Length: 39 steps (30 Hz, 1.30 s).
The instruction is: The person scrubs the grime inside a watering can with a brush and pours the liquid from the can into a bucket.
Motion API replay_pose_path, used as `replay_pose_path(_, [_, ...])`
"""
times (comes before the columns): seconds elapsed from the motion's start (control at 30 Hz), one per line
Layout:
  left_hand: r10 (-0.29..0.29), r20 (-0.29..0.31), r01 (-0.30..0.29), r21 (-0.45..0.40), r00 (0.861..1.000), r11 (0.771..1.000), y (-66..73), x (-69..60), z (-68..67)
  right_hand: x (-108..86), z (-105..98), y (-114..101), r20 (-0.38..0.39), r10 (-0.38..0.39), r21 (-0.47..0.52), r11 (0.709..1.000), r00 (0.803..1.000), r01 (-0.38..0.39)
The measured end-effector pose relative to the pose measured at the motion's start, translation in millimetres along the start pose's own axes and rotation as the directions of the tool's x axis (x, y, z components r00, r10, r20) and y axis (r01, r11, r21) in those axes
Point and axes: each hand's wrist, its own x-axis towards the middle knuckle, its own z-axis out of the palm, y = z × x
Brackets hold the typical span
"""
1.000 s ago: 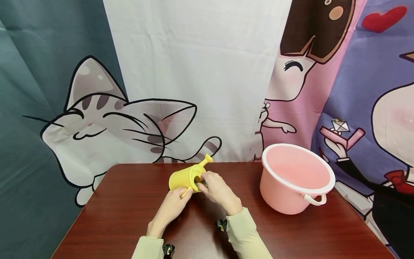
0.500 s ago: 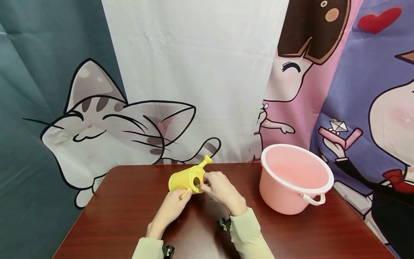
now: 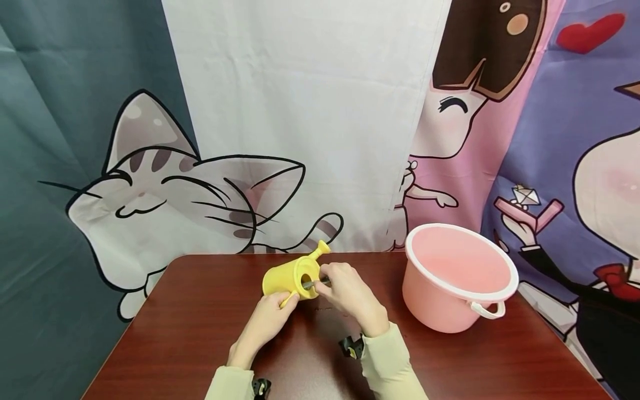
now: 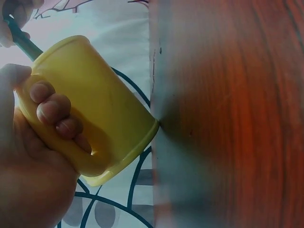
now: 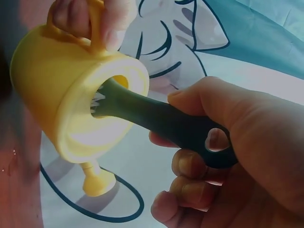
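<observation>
A small yellow toy watering can (image 3: 285, 278) lies tilted over the table, its round opening facing right and its spout pointing up and away. My left hand (image 3: 270, 319) grips the can's handle; in the left wrist view, fingers curl through the handle loop. My right hand (image 3: 352, 294) holds a dark green brush (image 5: 166, 118) by its handle, which has a hole at the end. In the right wrist view, thumb and fingers pinch it. Whitish, bristle-like tips show at the brush's head, just inside the can's opening. The can's interior is mostly hidden.
To the right on the brown wooden table (image 3: 180, 333) stands a pink bucket (image 3: 440, 308) with a white rim and a white handle (image 3: 487, 308). Behind the table hangs a printed cloth (image 3: 310, 111) with cartoon figures.
My right hand has drawn back slightly to the right, and more of the brush shows outside the can's opening. The left hand and the can have hardly moved.
</observation>
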Motion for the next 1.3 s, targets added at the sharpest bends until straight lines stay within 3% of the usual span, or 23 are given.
replay_pose_path(0.2, [-0.031,0.008,0.031,-0.025,0.999,0.999,1.4,-0.4,-0.4,0.4,4.3,-1.0,0.009,-0.009,0.015,1.000,1.000,0.009])
replay_pose_path(0.73, [-0.014,-0.008,0.014,0.011,1.000,1.000,0.8,-1.0,1.2,3.5,38.8,9.6,0.018,-0.016,-0.001,1.000,1.000,0.016])
replay_pose_path(1.3, [-0.019,-0.011,0.019,0.004,1.000,1.000,1.6,-0.4,-0.3,2.4,16.7,4.8,0.016,-0.017,0.008,1.000,1.000,0.017])
